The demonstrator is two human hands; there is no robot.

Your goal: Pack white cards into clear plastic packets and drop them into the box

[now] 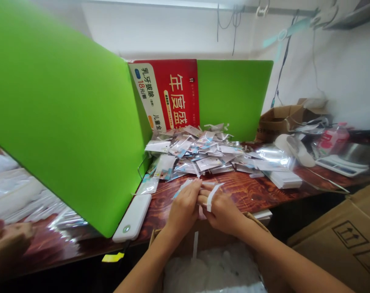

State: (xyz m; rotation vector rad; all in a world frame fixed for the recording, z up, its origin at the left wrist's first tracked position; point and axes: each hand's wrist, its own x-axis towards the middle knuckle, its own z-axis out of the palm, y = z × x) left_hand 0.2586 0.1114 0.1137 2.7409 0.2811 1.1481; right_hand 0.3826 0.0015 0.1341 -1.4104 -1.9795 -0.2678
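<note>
My left hand (185, 203) and my right hand (223, 208) meet at the table's front edge, closed around a small clear plastic packet (180, 189). The fingers hide most of it; a bluish corner shows beyond the left hand. A white paper strip (213, 197) hangs across the fingers of my right hand. Just beyond lies a heap of similar packets (209, 162) with white cards and blue prints inside. Under my forearms an open cardboard box (200, 240) holds whitish, cloudy contents (215, 266), and another white strip (195, 244) sticks to its wall.
Green boards (233, 97) and a red printed panel (185, 93) wall in the heap. A white power bank (132, 217) lies at left. Another person's hand (10, 240) is beyond the board. At right are stacked white cards (284, 179), a scale (342, 165) and a large carton (340, 232).
</note>
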